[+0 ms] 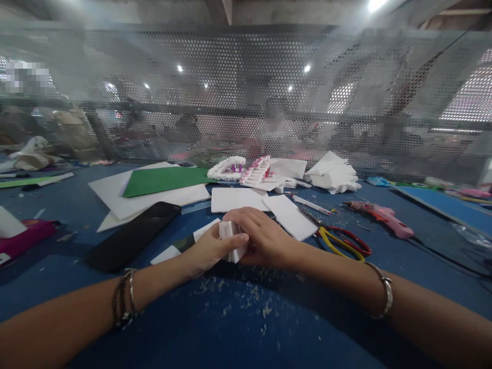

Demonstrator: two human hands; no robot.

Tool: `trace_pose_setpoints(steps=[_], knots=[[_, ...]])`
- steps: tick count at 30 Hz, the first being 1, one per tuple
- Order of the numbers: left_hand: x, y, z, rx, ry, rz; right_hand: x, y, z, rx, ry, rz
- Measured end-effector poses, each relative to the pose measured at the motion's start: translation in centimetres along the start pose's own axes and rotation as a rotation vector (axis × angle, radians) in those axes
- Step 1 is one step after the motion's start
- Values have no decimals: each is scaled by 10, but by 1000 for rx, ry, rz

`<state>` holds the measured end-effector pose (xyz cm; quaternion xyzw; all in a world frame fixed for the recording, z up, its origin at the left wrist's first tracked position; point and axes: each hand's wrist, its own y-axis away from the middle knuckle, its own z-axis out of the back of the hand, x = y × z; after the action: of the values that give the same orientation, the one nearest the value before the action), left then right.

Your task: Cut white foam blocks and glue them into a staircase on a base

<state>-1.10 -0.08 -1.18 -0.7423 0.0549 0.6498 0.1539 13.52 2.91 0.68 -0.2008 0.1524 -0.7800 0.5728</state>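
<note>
Pinching a small white stack of paper pieces between them, the fingers of the left hand and right hand meet just above the middle of the desk, the left thumb lying across the near side of the stack and the right fingers curling over its top. The desk is blue, strewn with pale shavings around and below the hands. Near the left hand lies a black phone; ahead lie two white cards, and beside them a white pen, scissors with red and yellow handles, and a pink glue gun trailing a black cord. Farther back, a green sheet overlaps white sheets, next to a pink-and-white stepped piece and a heap of white paper. Behind the desk stands a perforated metal screen, its far side blurred, under grey beams and a bright lamp. At the left edge sits a magenta object, perhaps a pouch; whether the white piece there is inside it or merely against it, I cannot tell. Clear plastic wrapping lies at far right, its contents unclear.
</note>
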Motion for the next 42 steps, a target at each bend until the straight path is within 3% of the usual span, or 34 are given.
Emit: trace_pose_setpoints(steps=[3,5,9,13,16,18,26,31,35,37,40,42], knots=[[-4,1,1,-31,-184,-81,2,-1,12,105,-87,19],[-8,3,4,-29,-336,-180,4,-2,25,102,-172,-30],[-15,2,13,-43,-704,-354,10,-6,43,-36,-273,-341],[-21,-5,20,-92,-1144,-309,15,-8,25,62,-571,-568],[-25,-8,20,-51,-1482,-200,14,-9,-1,-59,-637,-702],[-27,-8,17,-40,-1578,-179,13,-10,-13,-104,-614,-728],[-27,-2,9,-47,-1581,-223,17,-7,-11,-155,-488,-709],[-26,-4,16,13,-1208,-282,19,0,2,-143,-441,-679],[-27,-5,15,212,-663,-100,28,16,21,-114,-355,-628],[-26,-3,10,376,-517,10,36,25,29,-47,-241,-560],[-24,3,-2,581,-595,30,47,35,37,94,-69,-400],[-21,8,-9,641,-666,-5,52,39,39,167,-17,-309]])
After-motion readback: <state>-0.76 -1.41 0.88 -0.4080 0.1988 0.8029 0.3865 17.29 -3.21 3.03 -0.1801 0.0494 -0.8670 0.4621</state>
